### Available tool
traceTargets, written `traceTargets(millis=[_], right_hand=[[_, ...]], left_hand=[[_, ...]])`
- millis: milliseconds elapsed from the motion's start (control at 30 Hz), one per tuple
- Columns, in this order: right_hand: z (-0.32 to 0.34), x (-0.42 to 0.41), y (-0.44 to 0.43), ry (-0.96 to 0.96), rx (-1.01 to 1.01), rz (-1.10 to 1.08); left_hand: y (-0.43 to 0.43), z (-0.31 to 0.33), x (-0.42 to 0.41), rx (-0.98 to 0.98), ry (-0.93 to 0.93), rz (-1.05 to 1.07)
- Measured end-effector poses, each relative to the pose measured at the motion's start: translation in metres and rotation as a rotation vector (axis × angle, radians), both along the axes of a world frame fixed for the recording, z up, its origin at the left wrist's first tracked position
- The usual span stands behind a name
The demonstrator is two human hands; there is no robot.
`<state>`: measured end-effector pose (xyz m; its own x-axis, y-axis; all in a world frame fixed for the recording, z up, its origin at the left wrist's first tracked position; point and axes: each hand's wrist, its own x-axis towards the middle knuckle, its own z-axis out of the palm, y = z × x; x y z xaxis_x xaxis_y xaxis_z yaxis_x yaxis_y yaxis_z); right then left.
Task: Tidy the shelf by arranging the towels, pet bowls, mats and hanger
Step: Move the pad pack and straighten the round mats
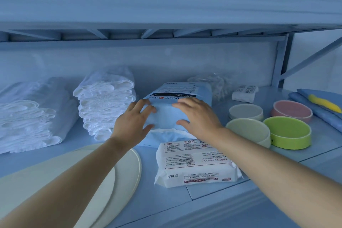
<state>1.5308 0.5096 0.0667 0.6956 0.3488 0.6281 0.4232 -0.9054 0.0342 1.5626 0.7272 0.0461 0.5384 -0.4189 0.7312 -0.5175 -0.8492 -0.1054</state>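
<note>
A light blue pack of pads (167,114) lies in the middle of the shelf. My left hand (132,122) and my right hand (196,114) both hold its near end, fingers on top and thumbs on its front. Two stacks of white towels (105,100) (27,116) sit to the left. Round cream mats (103,177) lie at the front left under my left forearm. Pet bowls stand at the right: a green one (287,133), a pink one (292,111) and two cream ones (246,112) (249,131). A yellow hanger (325,103) lies on folded blue cloth (318,109).
A white wipes pack (196,163) lies in front of the blue pack. A small white packet (244,92) and a clear plastic bag (214,81) sit at the back. The upper shelf (166,31) hangs low overhead. A diagonal brace (314,55) crosses the right side.
</note>
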Motion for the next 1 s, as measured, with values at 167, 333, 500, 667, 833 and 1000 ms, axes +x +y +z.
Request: traceTargets(millis=[167,333,500,667,833,1000], right_hand=[[-0.002,0.004,-0.01,-0.022,0.026,0.102],[0.001,0.006,-0.02,-0.009,0.057,0.098],[0.002,0.011,-0.02,0.002,0.09,0.14],[-0.003,0.014,-0.022,-0.018,0.151,0.181],[-0.005,0.01,-0.03,0.021,0.156,0.251],[-0.01,0.007,-0.036,-0.002,0.151,0.314]], left_hand=[[-0.007,-0.008,-0.007,0.022,-0.008,0.084],[-0.005,-0.016,-0.015,-0.008,0.026,0.116],[-0.01,-0.018,-0.02,0.067,0.219,0.221],[-0.02,-0.02,-0.017,-0.013,0.125,0.214],[-0.019,-0.013,-0.013,0.02,0.064,0.223],[-0.009,-0.006,-0.008,0.006,0.021,0.23]])
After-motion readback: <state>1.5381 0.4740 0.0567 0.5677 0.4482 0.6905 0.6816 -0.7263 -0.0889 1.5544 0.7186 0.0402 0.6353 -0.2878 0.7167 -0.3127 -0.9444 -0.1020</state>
